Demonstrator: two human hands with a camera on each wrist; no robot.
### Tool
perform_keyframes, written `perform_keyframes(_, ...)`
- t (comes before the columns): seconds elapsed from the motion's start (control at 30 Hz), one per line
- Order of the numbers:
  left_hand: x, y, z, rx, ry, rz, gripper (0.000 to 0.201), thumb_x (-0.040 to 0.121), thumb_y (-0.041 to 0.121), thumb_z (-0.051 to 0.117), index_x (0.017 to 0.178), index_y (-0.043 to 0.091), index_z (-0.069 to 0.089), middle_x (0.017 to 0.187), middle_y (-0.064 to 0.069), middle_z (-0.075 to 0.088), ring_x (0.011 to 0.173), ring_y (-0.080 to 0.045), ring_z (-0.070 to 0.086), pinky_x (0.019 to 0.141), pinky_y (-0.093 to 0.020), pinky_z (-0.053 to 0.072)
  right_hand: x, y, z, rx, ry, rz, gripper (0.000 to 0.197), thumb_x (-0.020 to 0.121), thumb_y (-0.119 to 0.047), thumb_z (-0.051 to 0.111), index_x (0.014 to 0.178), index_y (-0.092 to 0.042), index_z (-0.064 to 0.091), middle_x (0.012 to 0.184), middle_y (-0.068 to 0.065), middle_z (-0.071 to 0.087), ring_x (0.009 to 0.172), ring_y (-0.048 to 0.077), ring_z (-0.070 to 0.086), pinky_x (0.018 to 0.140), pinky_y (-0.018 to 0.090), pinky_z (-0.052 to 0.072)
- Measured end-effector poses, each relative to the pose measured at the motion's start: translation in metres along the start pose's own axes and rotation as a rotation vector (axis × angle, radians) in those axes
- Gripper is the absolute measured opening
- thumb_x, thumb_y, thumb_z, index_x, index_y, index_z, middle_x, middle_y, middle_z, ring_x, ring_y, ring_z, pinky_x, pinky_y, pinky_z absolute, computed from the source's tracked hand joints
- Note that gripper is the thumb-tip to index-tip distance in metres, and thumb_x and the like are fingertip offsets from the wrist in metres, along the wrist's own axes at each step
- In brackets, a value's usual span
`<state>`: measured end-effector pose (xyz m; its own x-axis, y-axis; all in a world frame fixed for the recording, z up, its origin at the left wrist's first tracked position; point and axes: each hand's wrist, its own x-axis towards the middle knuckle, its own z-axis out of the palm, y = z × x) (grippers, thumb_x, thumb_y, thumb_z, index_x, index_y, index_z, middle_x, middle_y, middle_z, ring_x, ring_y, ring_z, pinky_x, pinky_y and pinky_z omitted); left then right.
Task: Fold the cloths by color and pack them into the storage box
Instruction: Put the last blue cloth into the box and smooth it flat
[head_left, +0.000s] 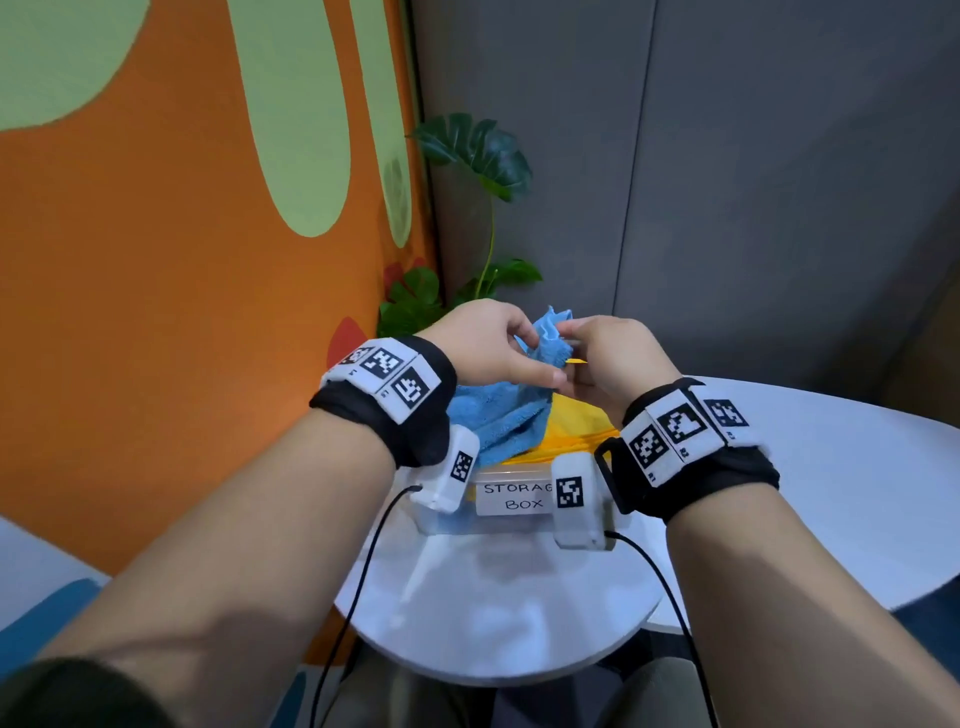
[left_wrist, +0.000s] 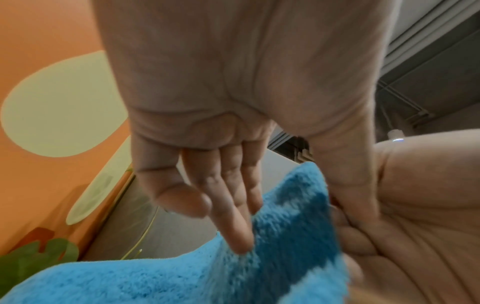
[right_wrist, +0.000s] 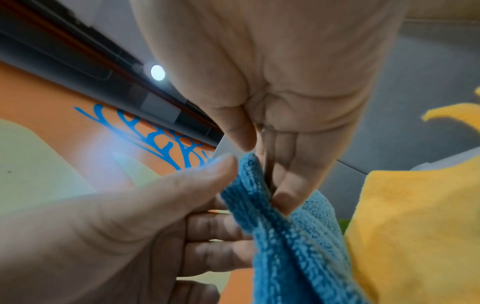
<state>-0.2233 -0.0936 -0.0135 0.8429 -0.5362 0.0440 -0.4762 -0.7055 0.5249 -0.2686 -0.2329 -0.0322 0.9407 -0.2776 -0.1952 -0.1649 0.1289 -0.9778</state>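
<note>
Blue terry cloth (head_left: 511, 415), held up above the storage box (head_left: 514, 501); both hands meet at its upper edge, touching each other; left hand (head_left: 488, 343) pinches the blue cloth between thumb and forefinger, remaining fingers (left_wrist: 233, 197) loosely extended against the pile; right hand (head_left: 610, 358) pinches the same edge just beside it, thumb and fingers (right_wrist: 291, 185) closed on a fold; lower part of the blue cloth drapes down toward the storage box, over a yellow cloth (head_left: 576, 421) that lies heaped on top of the box; storage box, clear plastic with a handwritten label, sits on a round white table (head_left: 498, 613); leafy green plant (head_left: 478, 156) behind the box; orange wall with pale green shapes (head_left: 208, 260) to the box's left; grey panels behind.
</note>
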Motion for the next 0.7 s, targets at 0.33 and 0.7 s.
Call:
perform_keyframes(0.33,-0.036,-0.012,0.02,-0.246,0.31,-0.045,0.019,0.093,0.021,0.054,0.092,0.012,0.07,0.088,-0.015,0.069,0.083,-0.032,0.066,0.075,-0.048,0.056,-0.023,0.014,0.012,-0.172,-0.092,-0.252,0.028,0.082,-0.014,0.072,0.107,-0.013,0.059,0.109,0.009,0.065,0.098,0.018,0.066,0.083,0.037,0.057)
perform_keyframes(0.7,-0.05,-0.005,0.016,-0.148,0.534,-0.096,0.01,0.089,0.022,0.062,0.087,0.023,0.072,0.072,0.01,0.063,0.067,-0.005,0.055,0.059,-0.019,0.038,-0.031,0.008,0.012,-0.379,0.008,-0.439,0.025,0.078,-0.004,0.066,0.089,-0.024,0.055,0.085,0.003,0.061,0.078,0.019,0.067,0.075,0.041,0.059)
